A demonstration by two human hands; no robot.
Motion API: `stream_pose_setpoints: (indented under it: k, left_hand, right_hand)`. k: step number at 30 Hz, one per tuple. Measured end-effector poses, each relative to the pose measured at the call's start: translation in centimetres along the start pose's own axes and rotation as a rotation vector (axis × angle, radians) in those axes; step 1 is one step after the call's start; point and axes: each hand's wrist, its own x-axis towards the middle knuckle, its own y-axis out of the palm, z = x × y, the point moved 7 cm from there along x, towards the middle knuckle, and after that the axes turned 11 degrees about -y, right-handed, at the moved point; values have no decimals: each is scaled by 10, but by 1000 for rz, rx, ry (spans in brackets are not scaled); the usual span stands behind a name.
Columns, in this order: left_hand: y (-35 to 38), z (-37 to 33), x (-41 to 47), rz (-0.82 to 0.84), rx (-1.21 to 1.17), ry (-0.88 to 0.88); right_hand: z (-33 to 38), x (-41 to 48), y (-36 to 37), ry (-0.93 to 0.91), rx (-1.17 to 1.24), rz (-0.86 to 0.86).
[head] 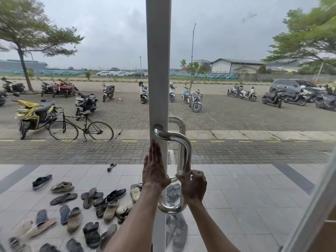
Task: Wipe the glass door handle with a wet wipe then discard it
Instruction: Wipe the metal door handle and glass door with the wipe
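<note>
Nearest to us, our two bare forearms reach up from the bottom edge. Our left hand (154, 171) lies flat against the white door frame (158, 70), fingers straight and together, pointing up. Just to its right, our right hand (194, 186) has its fingers and thumb curled round the lower part of the door handle (187, 153), gripping the upright bar. We cannot tell whether anything sits between the fingers and the metal. The door handle is a polished chrome D-shaped bar, fixed to the frame at top and bottom and standing out to the right of it, over the glass.

Through the glass, on the left of the pale tiled porch (236, 188), a scatter of sandals and shoes (87, 206) lies loose. Beyond the porch comes brick paving, with a black bicycle (81, 129) on the left and a yellow scooter (32, 113) just behind it. Farther off, parked motorbikes (196, 100) stand in rows, a small cat (119, 100) is among them, and a grey car (294, 86) sits at the right. Far away are a white warehouse (234, 65), trees at both sides and an overcast sky.
</note>
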Motion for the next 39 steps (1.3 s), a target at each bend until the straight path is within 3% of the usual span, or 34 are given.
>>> stream_pose_setpoints:
  k: [9,16,20,23,27,29,34,39]
  left_hand:
    - [0,-3,-1,-2,-22,-19]
    - [0,-4,-2,7,-9,-10]
    - [-1,-5,-3,2,24,-22]
    - [1,-3,-4,24,67,-30]
    - [1,-5,-3,2,48,-32]
    - [1,-6,-2,-13,40,-33]
    - [4,-3,-1,-8,40,-23]
    - [5,1,-3,-41,23,-8]
  right_hand:
    - [47,35,-28,-226,102,-226]
    - [-16,-17,-1,59,37,-33]
    - [-18,-14,-1,155,3,72]
    - [6,6,-7,59,-46,45]
    - [46,25,-30,-144,18,-184]
    - [49,29,-33,-197,58,-221]
    - [2,-2,-10,-71,19,-106]
    - [-38,-26,12,144,-141,163]
